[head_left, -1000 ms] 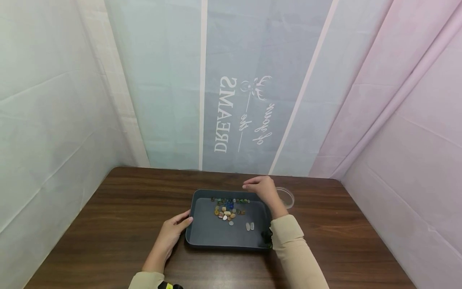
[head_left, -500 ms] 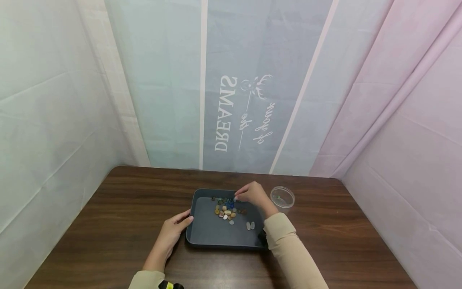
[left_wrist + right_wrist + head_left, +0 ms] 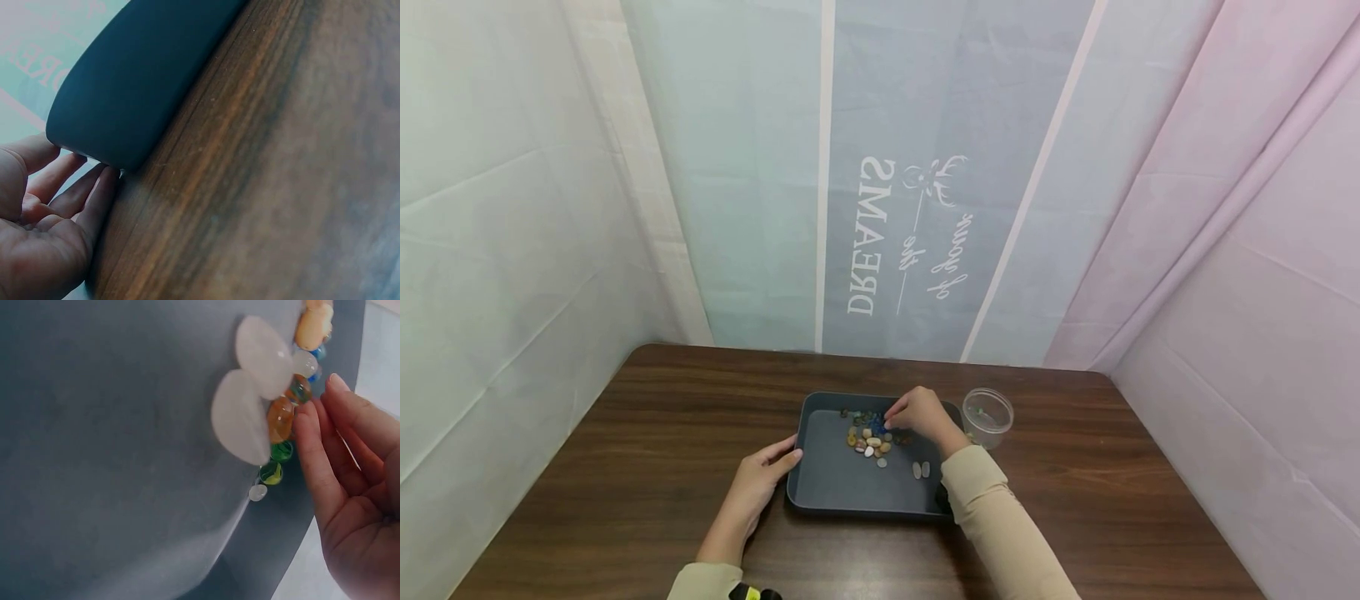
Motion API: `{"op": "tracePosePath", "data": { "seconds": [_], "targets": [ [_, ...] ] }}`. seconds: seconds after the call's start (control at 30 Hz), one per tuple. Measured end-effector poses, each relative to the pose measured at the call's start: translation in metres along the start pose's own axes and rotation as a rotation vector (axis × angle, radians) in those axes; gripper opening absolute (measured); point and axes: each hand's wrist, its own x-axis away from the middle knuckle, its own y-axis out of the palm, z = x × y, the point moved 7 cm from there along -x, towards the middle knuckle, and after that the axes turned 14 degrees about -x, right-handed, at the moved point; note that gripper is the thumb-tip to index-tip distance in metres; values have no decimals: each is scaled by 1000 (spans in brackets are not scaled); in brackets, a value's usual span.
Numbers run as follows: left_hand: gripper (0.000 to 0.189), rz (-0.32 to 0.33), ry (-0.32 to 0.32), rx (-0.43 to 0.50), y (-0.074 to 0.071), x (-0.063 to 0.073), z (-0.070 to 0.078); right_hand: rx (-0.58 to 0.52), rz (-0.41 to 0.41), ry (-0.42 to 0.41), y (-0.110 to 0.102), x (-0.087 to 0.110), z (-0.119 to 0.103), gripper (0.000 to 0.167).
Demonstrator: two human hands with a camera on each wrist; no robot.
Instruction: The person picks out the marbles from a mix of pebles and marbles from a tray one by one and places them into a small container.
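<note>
My left hand (image 3: 758,485) holds the left side of a dark grey rectangular tray (image 3: 827,492); its thumb lies at the rim, with the other fingers against the outer wall (image 3: 125,94). Reaching into the tray from the right, my right hand (image 3: 922,414) has its fingertips at the blue marbles (image 3: 877,426). In the right wrist view, the right hand (image 3: 356,469) has its fingers nearly straight, beside orange (image 3: 281,419) and green marbles (image 3: 272,473). Tan and white pebbles (image 3: 873,443) lie clustered nearby, and two pale flat stones (image 3: 921,470) sit apart.
A clear round container (image 3: 988,414) with something small and green in it stands behind the tray's right side, near my right forearm. The brown wooden table (image 3: 647,467) ends at a hanging printed cloth (image 3: 760,208) at the back.
My right hand has moved left and nearer, from above the tray's far rim down to the marbles. The clear container now shows more fully. My left hand keeps its place on the tray.
</note>
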Motion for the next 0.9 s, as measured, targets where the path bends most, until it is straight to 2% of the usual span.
{"op": "tracePosePath", "data": {
  "seconds": [0.2,0.4,0.67,0.9],
  "targets": [
    [49,1,-1,-8,1,0,0,61,-26,-9,5,-1,-1,3],
    [48,2,3,-8,1,0,-1,91,-20,-21,7,-1,-2,4],
    [49,1,15,5,3,0,-2,93,-21,-44,9,-1,0,4],
    [48,11,11,1,3,0,-3,34,31,-53,-4,1,-2,4]
  ]
}}
